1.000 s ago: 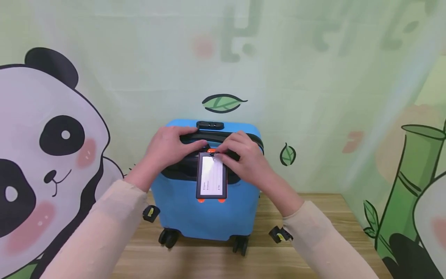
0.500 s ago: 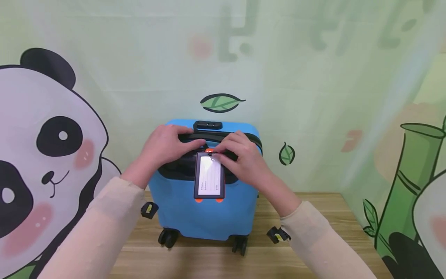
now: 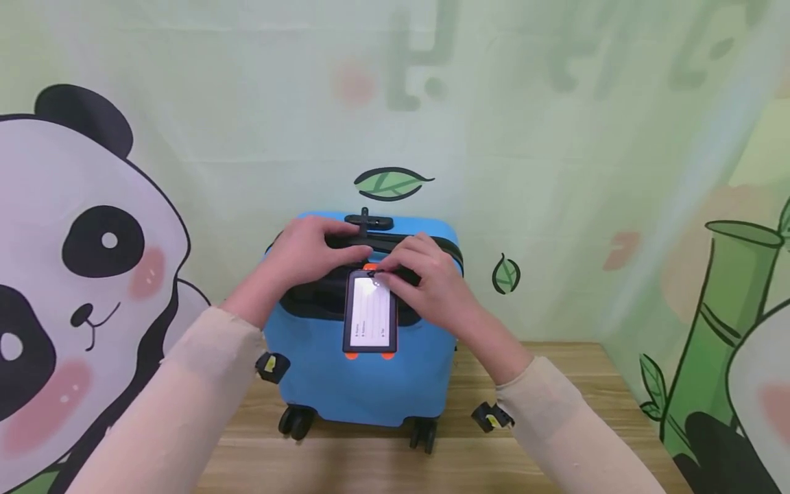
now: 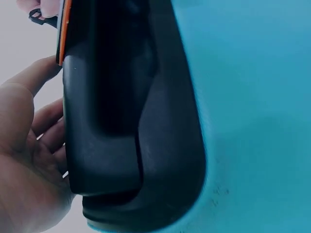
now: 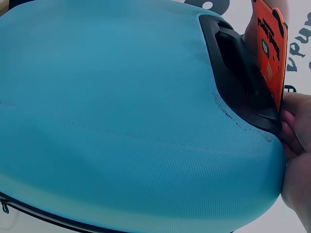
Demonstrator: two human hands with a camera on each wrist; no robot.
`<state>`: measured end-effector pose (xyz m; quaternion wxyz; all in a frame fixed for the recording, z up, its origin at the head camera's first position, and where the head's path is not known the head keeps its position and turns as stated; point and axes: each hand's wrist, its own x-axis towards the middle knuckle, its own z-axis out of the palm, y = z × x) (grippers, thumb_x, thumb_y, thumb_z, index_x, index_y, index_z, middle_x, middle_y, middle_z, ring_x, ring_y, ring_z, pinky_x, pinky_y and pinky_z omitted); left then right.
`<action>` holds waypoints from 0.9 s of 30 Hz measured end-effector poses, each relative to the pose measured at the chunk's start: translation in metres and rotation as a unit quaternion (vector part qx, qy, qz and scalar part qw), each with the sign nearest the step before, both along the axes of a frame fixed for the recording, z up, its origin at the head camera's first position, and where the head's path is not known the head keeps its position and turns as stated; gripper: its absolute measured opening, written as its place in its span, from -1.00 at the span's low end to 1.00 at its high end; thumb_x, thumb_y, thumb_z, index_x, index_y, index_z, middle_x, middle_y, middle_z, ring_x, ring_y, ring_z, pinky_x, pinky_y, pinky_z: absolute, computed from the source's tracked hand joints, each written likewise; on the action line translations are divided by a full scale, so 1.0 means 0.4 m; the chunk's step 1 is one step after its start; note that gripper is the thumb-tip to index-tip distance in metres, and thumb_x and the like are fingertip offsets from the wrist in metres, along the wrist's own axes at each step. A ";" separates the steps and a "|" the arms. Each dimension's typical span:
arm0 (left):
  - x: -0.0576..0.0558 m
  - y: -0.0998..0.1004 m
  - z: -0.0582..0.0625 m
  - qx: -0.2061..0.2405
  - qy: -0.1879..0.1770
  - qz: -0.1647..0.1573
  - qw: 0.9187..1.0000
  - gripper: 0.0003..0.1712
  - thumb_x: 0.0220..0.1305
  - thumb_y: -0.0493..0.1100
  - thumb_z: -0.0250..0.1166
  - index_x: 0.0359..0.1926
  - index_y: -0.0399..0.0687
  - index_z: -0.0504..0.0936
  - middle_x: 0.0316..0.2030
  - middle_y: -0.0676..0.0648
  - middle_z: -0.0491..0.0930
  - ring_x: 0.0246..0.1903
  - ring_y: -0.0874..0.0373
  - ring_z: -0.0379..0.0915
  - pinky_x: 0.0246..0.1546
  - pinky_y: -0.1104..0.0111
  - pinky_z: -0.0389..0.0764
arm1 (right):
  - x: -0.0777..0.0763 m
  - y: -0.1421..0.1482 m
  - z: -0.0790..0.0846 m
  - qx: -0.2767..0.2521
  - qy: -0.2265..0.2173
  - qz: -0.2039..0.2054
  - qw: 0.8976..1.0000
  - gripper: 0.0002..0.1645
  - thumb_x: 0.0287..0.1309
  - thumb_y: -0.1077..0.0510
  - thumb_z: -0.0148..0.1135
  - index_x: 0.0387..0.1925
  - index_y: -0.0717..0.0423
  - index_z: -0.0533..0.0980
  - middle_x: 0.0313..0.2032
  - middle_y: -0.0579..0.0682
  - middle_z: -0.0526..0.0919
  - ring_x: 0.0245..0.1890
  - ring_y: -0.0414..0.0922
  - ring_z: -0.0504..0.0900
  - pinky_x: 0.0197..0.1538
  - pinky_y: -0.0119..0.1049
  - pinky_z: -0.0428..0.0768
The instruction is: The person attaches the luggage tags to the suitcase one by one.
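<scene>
A blue suitcase (image 3: 367,384) stands upright with its black side handle (image 5: 238,63) facing me. Hanging over the handle is a luggage tag (image 3: 370,312), with a white card window in front and an orange back. My right hand (image 3: 426,274) pinches the small black strap end (image 4: 41,18) at the tag's top between thumb and fingers. My left hand (image 3: 308,250) lies over the handle's left side, thumb by the tag top, fingers reaching toward the top edge with little bend. Just at its index fingertip a black strap (image 3: 364,218) sticks up.
A black lock (image 3: 379,222) sits on the suitcase top. Suitcase wheels (image 3: 296,420) rest on a wood-grain surface (image 3: 524,453). Behind hangs a green cloth backdrop (image 3: 555,151) printed with pandas and bamboo. A small black mount (image 3: 492,416) shows beside each sleeve.
My left hand has shifted slightly right, and the black strap by its fingertip now stands higher and further right. The right hand keeps its pinch at the tag top.
</scene>
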<state>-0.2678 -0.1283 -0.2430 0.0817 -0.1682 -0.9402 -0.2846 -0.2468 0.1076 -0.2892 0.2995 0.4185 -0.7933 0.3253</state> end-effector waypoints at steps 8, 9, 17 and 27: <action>-0.003 0.006 0.000 0.076 -0.015 -0.031 0.996 -0.49 0.46 0.06 0.43 0.33 0.00 0.71 0.24 -0.10 0.71 0.29 -0.05 0.55 0.35 -0.01 0.52 | -0.002 -0.002 -0.001 -0.008 0.009 -0.003 1.000 -0.92 0.29 0.29 0.49 -0.19 0.16 0.77 -0.17 0.04 0.78 -0.07 -0.01 0.59 -0.03 -0.12 0.63; -0.003 0.007 -0.002 0.081 -0.010 -0.032 0.996 -0.51 0.46 0.03 0.43 0.31 -0.01 0.72 0.23 -0.10 0.72 0.28 -0.06 0.56 0.34 -0.01 0.53 | -0.003 -0.003 0.000 -0.009 0.009 -0.004 1.000 -0.92 0.29 0.28 0.50 -0.19 0.15 0.77 -0.17 0.04 0.78 -0.07 -0.01 0.59 -0.03 -0.12 0.63; -0.007 0.010 -0.025 0.103 0.055 -0.038 0.992 -0.63 0.42 -0.09 0.48 0.17 -0.08 0.80 0.11 -0.12 0.78 0.18 -0.05 0.64 0.24 0.03 0.62 | -0.003 -0.007 0.009 -0.011 0.000 -0.011 1.000 -0.90 0.30 0.28 0.50 -0.16 0.19 0.76 -0.18 0.07 0.77 -0.06 0.01 0.60 -0.01 -0.11 0.66; -0.004 0.020 -0.033 0.092 0.148 -0.038 0.984 -0.69 0.35 -0.16 0.54 0.08 -0.10 0.85 0.00 -0.12 0.83 0.03 -0.04 0.74 0.00 0.12 0.68 | -0.024 -0.007 0.028 -0.051 0.005 -0.010 0.999 -0.91 0.32 0.28 0.48 -0.18 0.24 0.74 -0.22 0.09 0.77 -0.10 0.03 0.64 -0.01 -0.09 0.63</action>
